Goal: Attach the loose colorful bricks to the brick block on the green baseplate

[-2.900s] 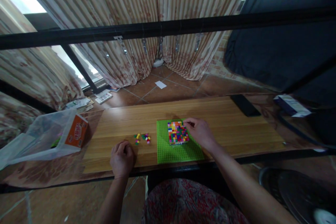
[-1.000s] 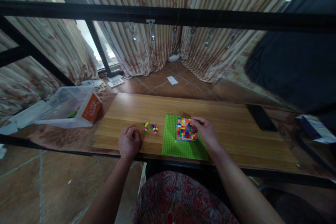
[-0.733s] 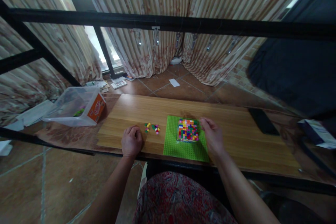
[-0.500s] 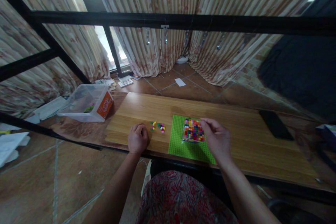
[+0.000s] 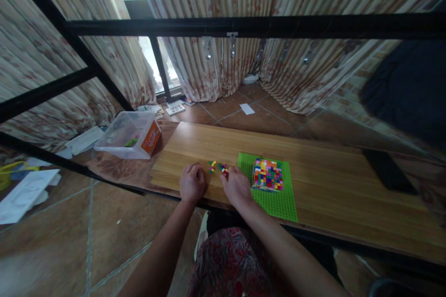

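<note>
Several small toy bricks (image 5: 213,166) in mixed colours lie loose on the wooden table (image 5: 313,185) between my two hands. My right hand (image 5: 238,188) reaches over to their right side, fingertips drawn together at the nearest ones; whether a brick is pinched there is hidden. My left hand (image 5: 193,184) rests in a loose fist just left of the bricks, and its inside cannot be seen. To the right of my right hand, a block built of many coloured bricks (image 5: 268,174) stands on a green studded baseplate (image 5: 278,206).
A clear plastic box (image 5: 120,151) with an orange label and some green pieces inside stands beyond the table's left end. A dark flat object (image 5: 389,171) lies at the table's right. A black metal bar (image 5: 195,28) crosses above the far side, before the curtains.
My right hand has moved left from the brick block to the loose bricks. My left hand stays in its loose fist. The whole view has shifted slightly.
</note>
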### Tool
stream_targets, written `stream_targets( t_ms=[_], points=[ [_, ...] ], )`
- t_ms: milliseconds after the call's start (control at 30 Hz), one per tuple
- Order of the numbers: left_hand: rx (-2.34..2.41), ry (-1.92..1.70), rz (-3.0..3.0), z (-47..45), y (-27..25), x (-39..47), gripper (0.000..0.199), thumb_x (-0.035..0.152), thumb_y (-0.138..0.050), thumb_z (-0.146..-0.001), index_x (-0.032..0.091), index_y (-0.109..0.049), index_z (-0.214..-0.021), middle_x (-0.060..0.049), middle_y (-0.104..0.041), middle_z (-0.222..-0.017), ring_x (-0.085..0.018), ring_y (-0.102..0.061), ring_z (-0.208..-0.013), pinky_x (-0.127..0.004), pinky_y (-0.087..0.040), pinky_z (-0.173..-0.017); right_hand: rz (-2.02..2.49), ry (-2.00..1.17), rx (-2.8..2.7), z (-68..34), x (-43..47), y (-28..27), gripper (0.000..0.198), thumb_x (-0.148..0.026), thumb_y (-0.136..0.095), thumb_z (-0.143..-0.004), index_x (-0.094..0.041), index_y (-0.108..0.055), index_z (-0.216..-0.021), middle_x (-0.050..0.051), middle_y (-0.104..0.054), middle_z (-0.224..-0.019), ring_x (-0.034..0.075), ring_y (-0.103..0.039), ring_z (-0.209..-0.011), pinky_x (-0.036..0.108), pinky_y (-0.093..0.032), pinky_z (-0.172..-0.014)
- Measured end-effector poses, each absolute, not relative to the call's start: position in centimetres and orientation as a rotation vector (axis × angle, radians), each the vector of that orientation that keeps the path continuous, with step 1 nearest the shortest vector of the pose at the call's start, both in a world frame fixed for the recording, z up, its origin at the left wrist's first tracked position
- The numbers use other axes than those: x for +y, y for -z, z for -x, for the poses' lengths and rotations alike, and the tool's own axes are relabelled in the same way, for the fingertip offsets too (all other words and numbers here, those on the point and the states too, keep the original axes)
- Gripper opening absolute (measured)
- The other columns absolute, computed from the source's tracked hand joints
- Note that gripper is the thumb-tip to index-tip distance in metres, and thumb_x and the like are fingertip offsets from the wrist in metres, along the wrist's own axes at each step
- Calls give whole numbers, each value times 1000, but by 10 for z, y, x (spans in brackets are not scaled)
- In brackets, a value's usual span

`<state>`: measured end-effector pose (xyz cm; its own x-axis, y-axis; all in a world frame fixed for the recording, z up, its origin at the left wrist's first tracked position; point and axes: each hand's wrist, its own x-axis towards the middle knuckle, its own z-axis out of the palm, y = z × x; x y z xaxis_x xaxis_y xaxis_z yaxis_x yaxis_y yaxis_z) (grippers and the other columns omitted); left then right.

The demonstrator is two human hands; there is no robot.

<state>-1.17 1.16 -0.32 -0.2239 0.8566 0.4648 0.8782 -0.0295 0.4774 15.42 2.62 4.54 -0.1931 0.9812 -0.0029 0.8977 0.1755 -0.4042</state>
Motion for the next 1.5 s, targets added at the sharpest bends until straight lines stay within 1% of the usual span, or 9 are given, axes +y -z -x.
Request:
stream_targets(
  t_ms=[100, 333, 467, 600, 667, 800, 933, 1167, 1500],
  points=[
    [-2167, 1123, 1930, 11, 3, 11, 17, 17, -50, -85, 22, -65, -82, -8, -68, -93, -22, -61, -91, -36, -50, -84, 1829, -437, -2215, -151, 29, -45, 21, -30, -54, -92, -15, -63, -104, 16, -67, -105, 25, -66, -88, 33, -48, -71],
    [-2139, 1125, 1924, 10, 1, 11, 16, 16, -50, -84, 22, -65, -81, -7, -69, -92, -22, -61, -90, -36, -50, -84, 1834, -408, -2263, -151, 29, -44, 22, -22, -44, -94, -15, -63, -104, 15, -67, -104, 25, -66, -89, 32, -47, -71],
    [-2141, 1113, 1934, 11, 1, 11, 16, 16, -50, -85, 21, -64, -81, -7, -69, -91, -22, -60, -90, -37, -49, -84, 1634, -538, -2198, -162, 19, -44, 16, -19, -47, -90, -19, -63, -88, 9, -69, -89, 22, -65, -84, 31, -46, -73],
    [-2158, 1104, 1926, 11, 1, 11, 16, 17, -50, -85, 22, -64, -82, -7, -69, -93, -23, -61, -91, -37, -49, -85, 1399, -775, -2004, -180, 0, -54, 15, -19, -48, -85, -23, -62, -79, 1, -67, -75, 18, -62, -70, 29, -46, -66],
    [-2155, 1114, 1926, 11, 1, 11, 16, 17, -50, -85, 22, -65, -83, -7, -69, -94, -23, -61, -93, -37, -49, -86, 1333, -868, -1885, -192, -9, -63, 16, -22, -49, -86, -23, -64, -83, 1, -68, -77, 17, -63, -70, 29, -48, -66],
    [-2143, 1103, 1930, 13, 0, 12, 16, 19, -49, -85, 22, -65, -84, -7, -69, -94, -23, -62, -93, -36, -49, -85, 1342, -901, -1675, -227, -17, -74, 22, -31, -51, -89, -25, -69, -100, 3, -73, -95, 18, -68, -84, 32, -53, -77],
    [-2116, 1095, 1923, 14, 1, 13, 17, 20, -48, -86, 22, -65, -83, -8, -69, -93, -23, -62, -92, -36, -49, -85, 1458, -810, -1471, -271, -6, -70, 26, -43, -58, -86, -24, -72, -99, 6, -74, -102, 23, -69, -93, 38, -52, -86],
    [-2097, 1072, 1916, 15, 2, 13, 17, 22, -49, -87, 21, -66, -84, -8, -69, -93, -23, -62, -91, -35, -49, -84, 1581, -638, -1347, -311, 24, -59, 32, -50, -60, -84, -21, -73, -90, 7, -75, -90, 24, -69, -83, 38, -53, -78],
    [-2060, 1049, 1918, 17, 4, 15, 16, 21, -50, -86, 20, -66, -84, -8, -69, -92, -22, -62, -90, -35, -50, -83, 1465, -533, -1471, -313, 52, -38, 30, -51, -63, -81, -24, -77, -83, 8, -67, -102, 22, -62, -92, 35, -52, -73]
  ],
)
